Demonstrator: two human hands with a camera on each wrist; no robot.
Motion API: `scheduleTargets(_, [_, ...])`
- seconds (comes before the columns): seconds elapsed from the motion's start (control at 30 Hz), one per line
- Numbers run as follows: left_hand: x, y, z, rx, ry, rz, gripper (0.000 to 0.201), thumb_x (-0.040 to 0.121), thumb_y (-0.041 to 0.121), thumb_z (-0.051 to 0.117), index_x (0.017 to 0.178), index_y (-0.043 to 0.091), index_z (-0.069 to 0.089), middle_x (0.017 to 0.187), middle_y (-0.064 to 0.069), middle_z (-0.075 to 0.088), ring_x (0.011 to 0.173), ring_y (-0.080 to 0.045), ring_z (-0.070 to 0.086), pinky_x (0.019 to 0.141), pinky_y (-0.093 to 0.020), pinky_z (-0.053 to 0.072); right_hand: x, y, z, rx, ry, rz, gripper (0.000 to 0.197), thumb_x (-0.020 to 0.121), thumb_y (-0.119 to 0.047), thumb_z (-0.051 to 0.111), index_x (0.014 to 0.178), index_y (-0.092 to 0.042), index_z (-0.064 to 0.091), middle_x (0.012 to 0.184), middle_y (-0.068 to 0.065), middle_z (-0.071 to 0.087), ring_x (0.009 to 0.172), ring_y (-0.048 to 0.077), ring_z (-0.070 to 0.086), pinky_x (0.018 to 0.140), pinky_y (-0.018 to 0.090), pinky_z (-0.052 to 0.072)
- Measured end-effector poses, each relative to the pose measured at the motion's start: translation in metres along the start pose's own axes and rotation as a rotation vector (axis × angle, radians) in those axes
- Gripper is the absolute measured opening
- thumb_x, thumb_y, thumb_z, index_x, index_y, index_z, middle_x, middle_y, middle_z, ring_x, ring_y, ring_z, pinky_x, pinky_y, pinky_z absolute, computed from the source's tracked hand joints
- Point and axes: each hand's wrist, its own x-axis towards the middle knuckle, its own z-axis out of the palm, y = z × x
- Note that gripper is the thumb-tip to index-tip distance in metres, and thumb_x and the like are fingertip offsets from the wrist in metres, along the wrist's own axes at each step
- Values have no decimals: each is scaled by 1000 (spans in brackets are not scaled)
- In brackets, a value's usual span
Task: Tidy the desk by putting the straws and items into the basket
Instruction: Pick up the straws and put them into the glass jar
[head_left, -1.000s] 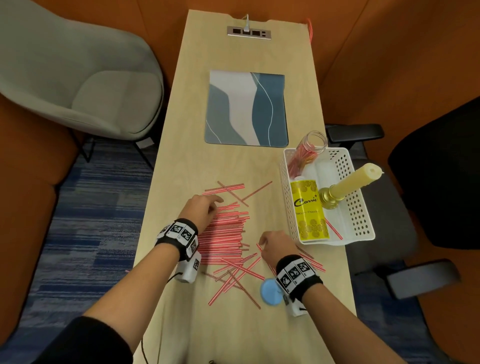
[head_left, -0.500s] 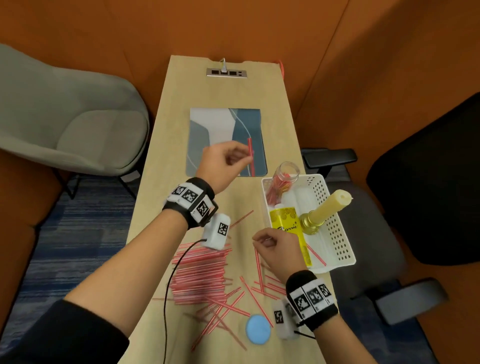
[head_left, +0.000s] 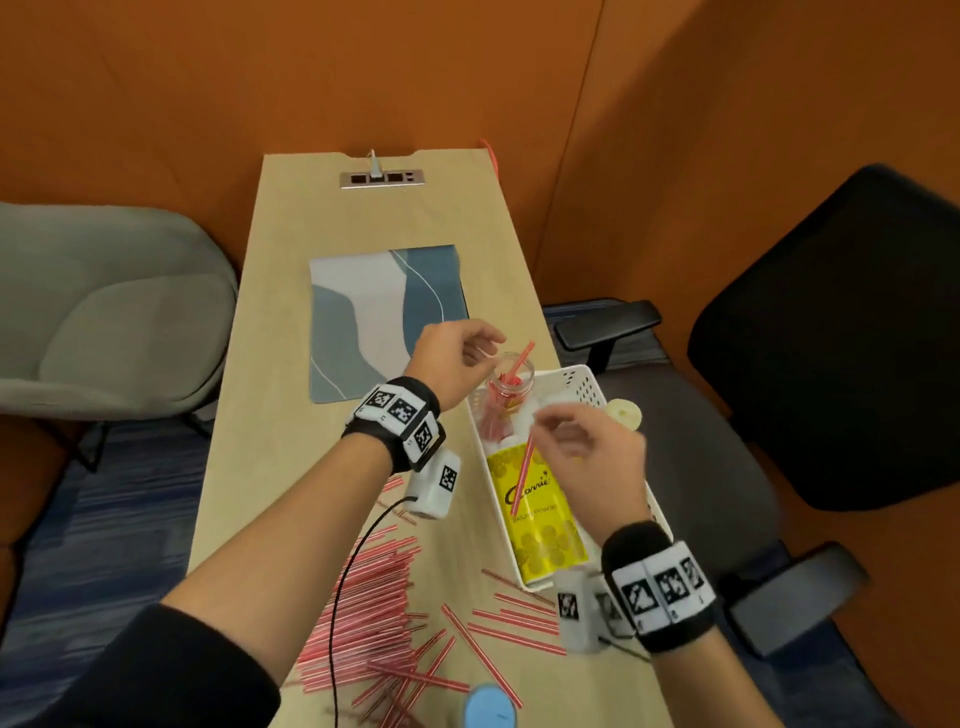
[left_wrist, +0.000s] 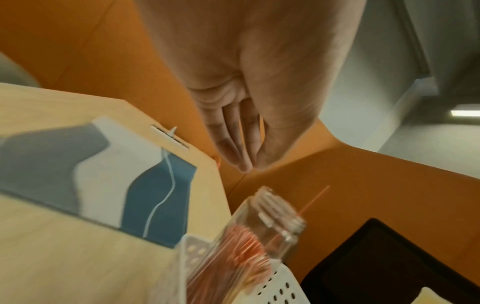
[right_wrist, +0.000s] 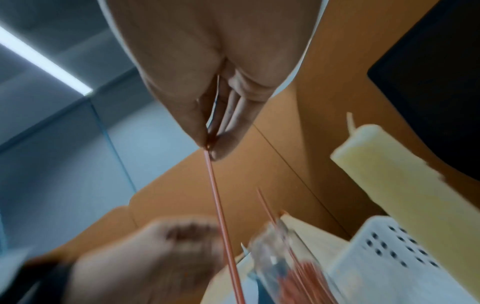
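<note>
A single red straw (right_wrist: 217, 191) is pinched by its upper end between the thumb and fingertips (right_wrist: 223, 148) of the right hand (head_left: 589, 460), and it hangs down over the white perforated basket (head_left: 589, 387). The left hand (head_left: 449, 364) is held just beside the mouth of a glass jar (head_left: 506, 395); its fingers are seen straight and close together from the left wrist view, and nothing is gripped by them. One red straw (head_left: 519, 361) is seen sticking out of the jar's mouth, tilted, just past the left fingertips, apart from them.

The jar is leaned in the far end of the basket and is filled with red straws. A yellow printed box (head_left: 540, 514) is laid along the basket's left side, and a pale candle (right_wrist: 394, 176) is stood tilted at its right side.

The basket is set on the right edge of the wooden desk (head_left: 270, 415). Many loose red straws (head_left: 374, 603) are spread on the near part of the desk, most in a rough pile at the left and others scattered near the basket's near end. A blue round lid (head_left: 488, 709) is lain at the near edge. A blue and grey mat (head_left: 363, 322) is laid farther back.
</note>
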Motion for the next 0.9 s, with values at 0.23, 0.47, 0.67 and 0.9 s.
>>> scheduleTargets(0.23, [-71, -79, -8, 65, 75, -300, 26, 85, 1, 61, 96, 22, 72, 82, 5, 68, 70, -7, 63, 68, -13, 50, 87, -24, -5, 70, 305, -167, 10, 89, -6, 68, 98, -9, 70, 91, 0, 69, 80, 5, 67, 73, 22, 57])
scheduleTargets(0.47, [-163, -142, -21, 327, -255, -624, 11, 72, 23, 79, 81, 28, 74, 84, 5, 72, 82, -17, 68, 76, -26, 55, 113, 12, 29, -168, 122, -176, 19, 87, -10, 69, 105, -15, 68, 100, -2, 66, 89, 7, 65, 81, 27, 58])
scheduleTargets(0.67, [-195, -156, -22, 364, -335, -602, 27, 69, 28, 86, 94, 22, 77, 95, 6, 71, 88, -12, 66, 83, -23, 53, 54, 18, 65, -233, -21, -285, 17, 89, -9, 65, 105, -13, 68, 94, -5, 63, 80, 4, 57, 76, 11, 44])
scheduleTargets(0.9, [-210, -163, -19, 387, -266, -517, 19, 80, 25, 80, 99, 21, 78, 102, 2, 73, 92, -15, 66, 84, -22, 50, -13, 78, 161, -555, -735, -79, 44, 83, 1, 60, 123, -16, 65, 122, 3, 61, 97, 20, 62, 95, 34, 51])
